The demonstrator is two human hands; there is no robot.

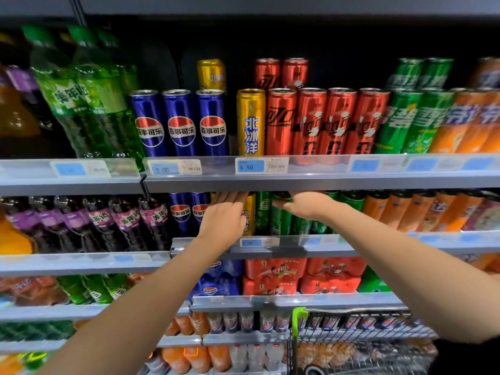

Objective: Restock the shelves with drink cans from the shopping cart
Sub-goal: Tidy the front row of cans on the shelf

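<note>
Both my hands reach into the second shelf (297, 249) under the upper shelf's edge. My left hand (224, 215) lies with straight fingers against a yellow can (251, 212), just right of the blue cola cans (180, 212). My right hand (305, 208) curls its fingers over the top of a green can (280, 221) standing among other green cans. The fingertips of both hands are partly hidden by the shelf above. The shopping cart (359, 345) is at the bottom right, its contents blurred behind the wire.
The upper shelf (270, 182) carries blue, yellow, red, green and orange cans in rows. Purple bottles (108, 220) stand left of my hands, orange cans (405, 212) to the right. Red multipacks (303, 274) sit one shelf down.
</note>
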